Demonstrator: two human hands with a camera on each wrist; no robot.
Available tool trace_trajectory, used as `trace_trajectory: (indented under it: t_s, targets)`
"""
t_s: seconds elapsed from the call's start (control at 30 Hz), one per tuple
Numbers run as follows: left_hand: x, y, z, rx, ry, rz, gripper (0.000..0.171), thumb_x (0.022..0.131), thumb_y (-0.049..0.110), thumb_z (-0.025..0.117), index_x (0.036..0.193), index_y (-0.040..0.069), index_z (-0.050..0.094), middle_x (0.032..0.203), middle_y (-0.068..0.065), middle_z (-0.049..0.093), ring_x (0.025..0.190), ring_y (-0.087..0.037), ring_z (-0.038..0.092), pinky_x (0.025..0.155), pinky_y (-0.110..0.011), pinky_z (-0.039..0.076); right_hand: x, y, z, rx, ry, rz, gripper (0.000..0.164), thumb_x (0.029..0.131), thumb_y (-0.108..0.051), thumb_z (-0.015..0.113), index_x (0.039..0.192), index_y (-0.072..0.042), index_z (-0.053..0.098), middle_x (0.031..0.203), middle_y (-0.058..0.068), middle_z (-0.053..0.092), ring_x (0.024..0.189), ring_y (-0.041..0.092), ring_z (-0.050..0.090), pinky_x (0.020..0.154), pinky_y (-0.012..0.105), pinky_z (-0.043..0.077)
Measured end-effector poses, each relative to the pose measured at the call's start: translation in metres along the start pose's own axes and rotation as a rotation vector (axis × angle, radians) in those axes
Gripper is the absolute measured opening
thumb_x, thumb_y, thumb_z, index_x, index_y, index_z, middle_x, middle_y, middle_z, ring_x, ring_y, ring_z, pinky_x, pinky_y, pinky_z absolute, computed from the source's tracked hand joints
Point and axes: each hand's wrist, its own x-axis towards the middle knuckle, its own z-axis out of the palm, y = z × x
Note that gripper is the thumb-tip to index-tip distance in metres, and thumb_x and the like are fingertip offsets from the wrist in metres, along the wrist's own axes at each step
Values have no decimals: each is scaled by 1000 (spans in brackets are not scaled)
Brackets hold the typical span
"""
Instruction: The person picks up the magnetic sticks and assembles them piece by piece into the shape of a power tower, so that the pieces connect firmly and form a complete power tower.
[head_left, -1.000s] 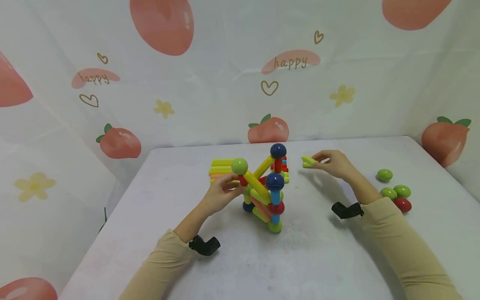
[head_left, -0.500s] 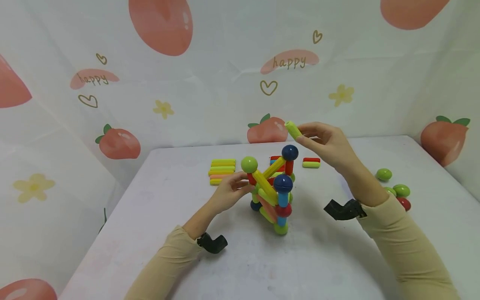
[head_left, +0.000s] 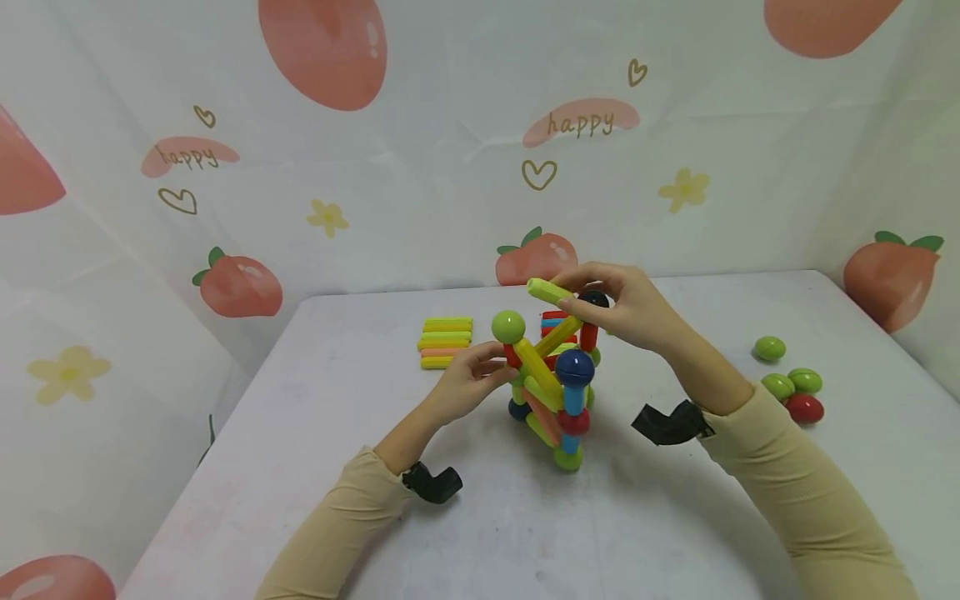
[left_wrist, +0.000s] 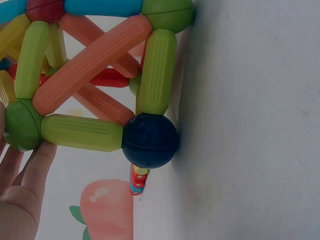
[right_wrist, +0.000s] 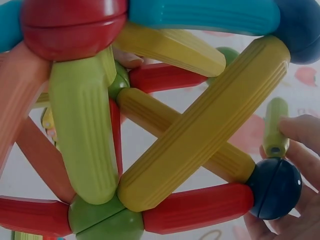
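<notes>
A tower of magnetic rods and balls (head_left: 538, 364) stands on the table, with yellow, red, blue, orange and green rods between balls. My left hand (head_left: 467, 385) grips its left side, below the top light green ball (head_left: 508, 327); in the left wrist view its fingers lie against a green ball (left_wrist: 22, 125). My right hand (head_left: 626, 307) pinches a light green magnetic rod (head_left: 546, 289) above the tower. In the right wrist view, that rod's lower end is right at the dark blue ball (right_wrist: 275, 189), with fingers around the ball's far side.
Yellow, green and orange rods (head_left: 446, 342) lie in a row behind my left hand. More rods, red and blue (head_left: 555, 317), lie behind the tower. Several loose balls sit at the right, green (head_left: 769, 349) and red (head_left: 805, 409). A printed cloth backdrop hangs behind the table (head_left: 480, 533).
My right hand has lifted the light green rod from the back right of the table and brought it left over the tower's blue ball. The tower and my left hand have shifted slightly right.
</notes>
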Motion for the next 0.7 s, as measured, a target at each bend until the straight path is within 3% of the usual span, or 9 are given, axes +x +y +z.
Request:
trace_trajectory:
  t_s: [0.17,0.4,0.53,0.7]
  targets:
    - [0,1,-1,-8,-6,-11,34,91,9,58,124,1,54,123,-20,58,113,-33,60,94,-37,51,-1,2,0,-9,-28,-44,22,86,-5,64,107,-3,66,96,8,65,86,8,58,76,17,50]
    - [-1,7,-7,-13,-60,-50,40,92,11,58,130,3,49,129,-19,54,121,-33,54,96,-38,50,-1,5,0,-8,-51,-63,22,85,-4,65,107,-3,66,94,9,65,74,8,57,61,18,50]
    - [-3,19,-15,-54,-74,-10,46,91,12,58,134,1,43,133,-21,50,125,-36,50,98,-39,48,-2,5,1,-13,-72,-58,21,86,-6,64,107,-4,66,93,7,63,73,9,55,62,18,49]
    - [1,33,-22,-95,9,100,50,91,23,59,132,-1,45,130,-22,51,120,-35,53,98,-35,48,-3,7,1,-32,-99,-30,21,87,-8,64,107,-6,66,95,6,61,77,12,53,65,19,49]
